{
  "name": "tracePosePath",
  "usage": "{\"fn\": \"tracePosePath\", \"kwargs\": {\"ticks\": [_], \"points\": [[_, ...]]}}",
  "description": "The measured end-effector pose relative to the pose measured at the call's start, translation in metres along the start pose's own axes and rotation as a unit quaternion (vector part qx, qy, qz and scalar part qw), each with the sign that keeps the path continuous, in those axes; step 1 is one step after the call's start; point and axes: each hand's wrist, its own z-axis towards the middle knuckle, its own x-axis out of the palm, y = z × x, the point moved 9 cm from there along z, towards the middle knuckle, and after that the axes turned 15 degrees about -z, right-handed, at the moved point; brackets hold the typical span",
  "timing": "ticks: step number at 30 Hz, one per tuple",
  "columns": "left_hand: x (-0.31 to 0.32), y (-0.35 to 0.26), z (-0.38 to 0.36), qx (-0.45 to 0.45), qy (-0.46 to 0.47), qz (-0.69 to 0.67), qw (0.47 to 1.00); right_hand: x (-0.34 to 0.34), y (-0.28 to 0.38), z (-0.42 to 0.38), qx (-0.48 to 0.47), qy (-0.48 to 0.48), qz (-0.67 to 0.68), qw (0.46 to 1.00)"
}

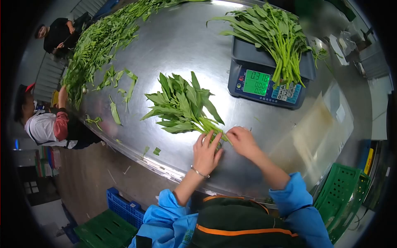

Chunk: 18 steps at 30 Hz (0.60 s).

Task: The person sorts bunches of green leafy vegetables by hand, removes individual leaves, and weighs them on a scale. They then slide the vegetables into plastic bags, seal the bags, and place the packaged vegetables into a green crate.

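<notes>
A bunch of water spinach [180,103] lies on the steel table in front of me, leaves pointing away and stems toward me. My left hand [206,153] is on its stems, with the fingers curled over them. Close by, my right hand [244,141] pinches a stem at the right side of the same bunch. Part of the cut ends is hidden under my fingers. Farther right, a second bunch of water spinach [285,45] rests on a digital scale [269,84] with a lit green display.
A long heap of greens [93,51] covers the table's far left side, with loose leaves [115,110] near it. Clear plastic bags [322,128] lie at the right. Two people stand along the left edge. Green crates [343,190] flank the table's near side.
</notes>
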Motion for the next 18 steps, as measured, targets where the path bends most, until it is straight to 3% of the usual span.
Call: {"fn": "tracePosePath", "kwargs": {"ticks": [1, 2, 3, 4, 5, 7, 8, 10, 12, 13, 14, 15, 16, 17, 18], "points": [[0.000, 0.011, -0.002, -0.006, -0.003, -0.004, 1.000, -0.002, -0.004, 0.001, 0.072, 0.076, 0.172, 0.979], [0.003, 0.027, -0.003, -0.010, -0.001, 0.045, 0.999, -0.016, -0.001, 0.008, 0.068, 0.082, 0.168, 0.980], [0.004, 0.038, -0.003, -0.012, 0.003, 0.097, 0.995, -0.025, -0.010, 0.013, 0.145, 0.096, 0.279, 0.944], [-0.002, 0.036, 0.000, 0.009, -0.035, 0.063, 0.997, -0.024, -0.020, 0.012, 0.222, 0.105, 0.386, 0.889], [-0.005, 0.033, 0.002, 0.011, -0.036, 0.063, 0.997, -0.017, -0.029, 0.014, 0.221, 0.102, 0.387, 0.890], [-0.018, 0.026, 0.004, -0.015, -0.065, 0.009, 0.998, -0.008, -0.040, 0.025, 0.121, 0.052, 0.151, 0.980], [-0.026, 0.019, 0.004, -0.001, -0.108, -0.054, 0.993, 0.003, -0.033, 0.020, 0.102, 0.071, 0.116, 0.985], [-0.022, 0.007, 0.006, 0.023, -0.071, -0.059, 0.995, 0.039, -0.033, 0.005, -0.009, -0.021, -0.012, 1.000], [-0.018, 0.005, 0.023, 0.074, -0.068, -0.046, 0.994, 0.050, -0.026, 0.000, -0.015, -0.001, -0.138, 0.990], [-0.008, 0.019, 0.026, 0.059, -0.053, 0.014, 0.997, 0.027, -0.017, 0.013, -0.014, -0.021, -0.141, 0.990], [-0.003, 0.029, 0.031, 0.035, -0.037, 0.073, 0.996, 0.009, -0.012, 0.017, 0.049, 0.080, 0.021, 0.995], [-0.007, 0.032, 0.035, 0.039, -0.036, 0.073, 0.996, 0.000, -0.002, 0.009, 0.109, 0.185, 0.183, 0.959], [-0.006, 0.035, 0.033, 0.043, -0.012, 0.083, 0.996, -0.027, 0.000, 0.003, 0.116, 0.188, 0.184, 0.958], [-0.004, 0.036, 0.030, 0.046, 0.010, 0.090, 0.995, -0.055, 0.021, 0.000, 0.068, 0.211, 0.544, 0.809], [-0.006, 0.029, 0.029, 0.031, 0.030, 0.092, 0.995, -0.092, 0.036, 0.001, 0.004, 0.197, 0.818, 0.541]]}}
